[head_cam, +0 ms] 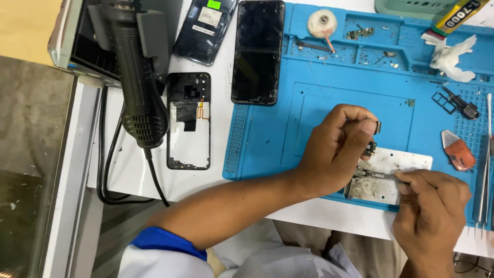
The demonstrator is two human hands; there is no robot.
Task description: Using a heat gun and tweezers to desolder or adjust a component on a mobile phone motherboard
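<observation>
- My left hand (pixel 337 149) is pinched shut on a small board (pixel 371 138), thumb and forefinger clamped on its top end, holding it just above the metal plate (pixel 406 160)
- My right hand (pixel 429 206) is closed on a thin tool (pixel 380 176), its tip lying across the plate's near part, close under the board
- Risk: the pinch covers only one end, so I judge the board could twist or drop onto the plate if the tool pushes sideways
- Risk: the tip could skid off the plate and scratch the blue mat (pixel 267 149); tiny screws in the mat's top trays could scatter if I bump it
- The board looks dark, narrow and short, with a small connector tab sticking out past my thumb; its lower part hangs free; finer detail is too small to tell
- The plate looks pale and smeared with residue
</observation>
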